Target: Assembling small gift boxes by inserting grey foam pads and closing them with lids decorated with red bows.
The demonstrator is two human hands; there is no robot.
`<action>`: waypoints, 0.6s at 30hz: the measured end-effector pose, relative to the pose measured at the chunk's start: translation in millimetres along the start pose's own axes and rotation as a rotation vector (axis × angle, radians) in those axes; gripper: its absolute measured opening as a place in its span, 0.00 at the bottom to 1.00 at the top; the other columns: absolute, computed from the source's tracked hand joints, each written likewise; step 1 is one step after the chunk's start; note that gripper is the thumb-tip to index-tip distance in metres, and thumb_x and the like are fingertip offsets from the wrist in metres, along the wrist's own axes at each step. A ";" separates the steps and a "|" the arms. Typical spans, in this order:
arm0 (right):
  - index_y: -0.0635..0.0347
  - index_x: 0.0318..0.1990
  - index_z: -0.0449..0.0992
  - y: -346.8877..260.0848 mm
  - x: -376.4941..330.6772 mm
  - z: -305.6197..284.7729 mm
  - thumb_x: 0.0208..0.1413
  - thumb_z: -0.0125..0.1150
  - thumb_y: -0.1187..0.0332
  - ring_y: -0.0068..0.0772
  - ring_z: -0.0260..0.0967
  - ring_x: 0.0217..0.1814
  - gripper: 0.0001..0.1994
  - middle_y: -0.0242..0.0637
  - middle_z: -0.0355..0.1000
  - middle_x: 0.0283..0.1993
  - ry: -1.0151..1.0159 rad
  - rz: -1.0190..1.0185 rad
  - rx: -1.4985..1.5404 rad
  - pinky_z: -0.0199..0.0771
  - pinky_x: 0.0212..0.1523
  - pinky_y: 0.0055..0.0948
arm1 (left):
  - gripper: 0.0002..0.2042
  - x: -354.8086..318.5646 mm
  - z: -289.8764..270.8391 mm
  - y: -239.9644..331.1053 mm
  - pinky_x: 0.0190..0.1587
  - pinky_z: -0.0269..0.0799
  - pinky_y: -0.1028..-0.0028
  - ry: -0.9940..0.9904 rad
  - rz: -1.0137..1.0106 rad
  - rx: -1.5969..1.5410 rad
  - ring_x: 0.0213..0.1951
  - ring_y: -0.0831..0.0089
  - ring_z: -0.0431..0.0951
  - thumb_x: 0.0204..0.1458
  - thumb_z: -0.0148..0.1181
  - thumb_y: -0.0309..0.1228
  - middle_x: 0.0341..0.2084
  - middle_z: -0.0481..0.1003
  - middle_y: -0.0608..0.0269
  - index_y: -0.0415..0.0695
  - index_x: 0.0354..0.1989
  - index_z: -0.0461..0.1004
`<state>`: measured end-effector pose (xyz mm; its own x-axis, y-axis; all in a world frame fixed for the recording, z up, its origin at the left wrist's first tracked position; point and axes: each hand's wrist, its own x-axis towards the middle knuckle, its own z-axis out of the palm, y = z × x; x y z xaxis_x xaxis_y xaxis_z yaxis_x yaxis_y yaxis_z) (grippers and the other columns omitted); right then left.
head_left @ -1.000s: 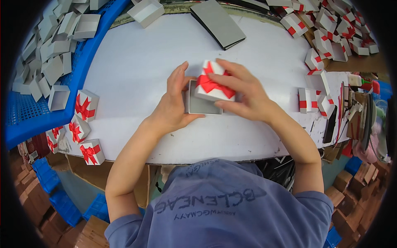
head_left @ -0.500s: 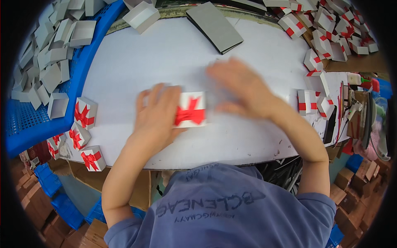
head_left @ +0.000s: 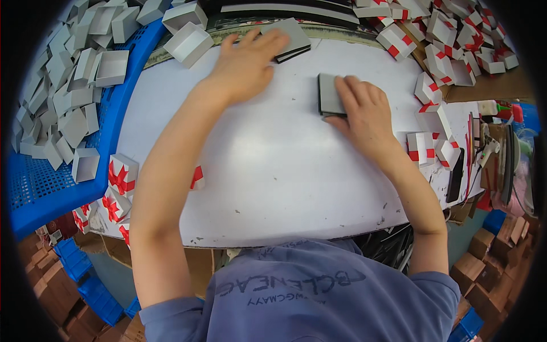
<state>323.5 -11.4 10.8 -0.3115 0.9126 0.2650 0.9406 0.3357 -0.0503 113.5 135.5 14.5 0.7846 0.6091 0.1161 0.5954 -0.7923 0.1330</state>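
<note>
The left hand (head_left: 246,62) stretches far across the white surface (head_left: 273,171), fingers spread flat, its fingertips resting on a stack of grey flat pads (head_left: 290,39) at the far edge. The right hand (head_left: 364,111) lies palm down with fingers loosely extended over the right part of a dark grey square insert (head_left: 329,94), which sits flat on the surface a little right of the middle, well apart from the stack. Neither hand pinches anything. Partly hidden by the left forearm, a white box with a red bow (head_left: 196,176) rests on the surface; more of the same boxes (head_left: 121,175) crowd the near left edge. A blue crate (head_left: 40,188) on the left holds many open grey box bases (head_left: 74,80). To the right, white lids with red ribbon (head_left: 450,34) are heaped at the far corner.
</note>
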 end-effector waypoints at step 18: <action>0.55 0.37 0.76 -64.2 -28.9 -29.7 0.32 0.61 0.73 0.29 0.63 0.33 0.17 0.28 0.66 0.32 0.178 -0.294 0.251 0.62 0.33 0.29 | 0.38 -124.5 3.5 94.4 0.53 0.60 0.62 0.111 -0.088 -0.682 0.52 0.50 0.62 0.37 0.67 0.30 0.52 0.58 0.44 0.44 0.57 0.52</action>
<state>276.1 -66.3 35.0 -0.5131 0.7222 0.4638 0.7460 0.6425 -0.1751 72.6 -15.2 9.1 0.6942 0.6989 0.1720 0.3858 -0.5632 0.7307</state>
